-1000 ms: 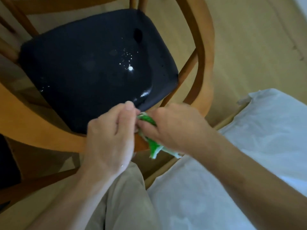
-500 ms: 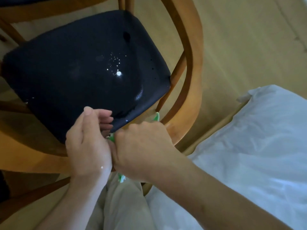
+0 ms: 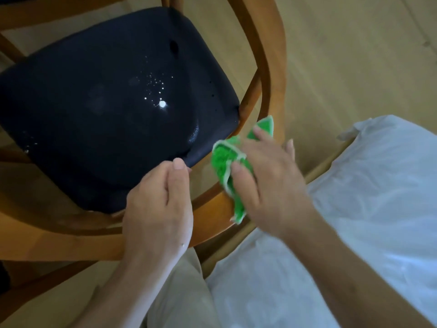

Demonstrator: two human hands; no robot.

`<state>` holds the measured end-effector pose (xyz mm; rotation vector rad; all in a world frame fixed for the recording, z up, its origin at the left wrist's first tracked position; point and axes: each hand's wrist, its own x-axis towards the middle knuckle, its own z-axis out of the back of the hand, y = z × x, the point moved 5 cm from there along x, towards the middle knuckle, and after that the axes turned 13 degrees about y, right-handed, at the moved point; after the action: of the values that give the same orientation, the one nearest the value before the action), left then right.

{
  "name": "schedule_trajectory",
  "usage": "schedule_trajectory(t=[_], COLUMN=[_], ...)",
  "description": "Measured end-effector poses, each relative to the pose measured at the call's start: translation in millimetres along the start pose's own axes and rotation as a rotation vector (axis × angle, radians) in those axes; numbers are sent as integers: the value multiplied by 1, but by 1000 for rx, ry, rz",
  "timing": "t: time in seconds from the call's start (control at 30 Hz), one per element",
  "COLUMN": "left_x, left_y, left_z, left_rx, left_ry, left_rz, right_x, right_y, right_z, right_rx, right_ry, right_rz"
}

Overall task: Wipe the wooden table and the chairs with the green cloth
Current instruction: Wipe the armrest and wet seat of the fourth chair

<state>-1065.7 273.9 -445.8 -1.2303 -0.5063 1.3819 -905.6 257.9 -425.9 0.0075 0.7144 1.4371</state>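
Gripped between the thumb and fingers of the right hand (image 3: pixel 267 171), the green cloth (image 3: pixel 228 172) is held against the curved wooden rail of the chair (image 3: pixel 272 74), just beside the corner of the dark seat cushion (image 3: pixel 94 110).

No hold is kept by the left hand (image 3: pixel 158 200); its fingers are loosely curled beside the cushion's near edge, just left of the cloth. Loose folds hanging below the right hand could be caught under the rail or slip free if the pinch is relaxed. White specks (image 3: pixel 162 104) near the cushion's middle could be smeared rather than lifted by a bunched cloth. Sweeps to the right of the chair are crowded by a white fabric (image 3: pixel 366 185).
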Motion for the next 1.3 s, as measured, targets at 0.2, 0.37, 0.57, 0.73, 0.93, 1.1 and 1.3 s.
schedule_trajectory(t=[0.2,0.37,0.57,0.73,0.93,1.1,1.3], left_x=[4,6,10,8,9,10,9], left_y=[-10,-28,-42,-45,-44,-47,-50], left_z=[-11,-31,-46,-44,-46,-45,-48], left_rx=[-22,47,422,465,537,558,609], left_ry=[55,89,172,145,138,139,174], left_rz=[57,25,68,85,95,145,153], right_x=[-38,13,76,34,-21,-1,59], right_y=[26,-15,-49,-34,-3,-13,-65], right_z=[-35,-4,32,14,-15,-1,25], right_rx=[35,314,234,275,774,716,638], right_ry=[-91,-81,-76,72,-117,-155,22], right_rz=[-71,-287,-245,-222,-353,-446,-579])
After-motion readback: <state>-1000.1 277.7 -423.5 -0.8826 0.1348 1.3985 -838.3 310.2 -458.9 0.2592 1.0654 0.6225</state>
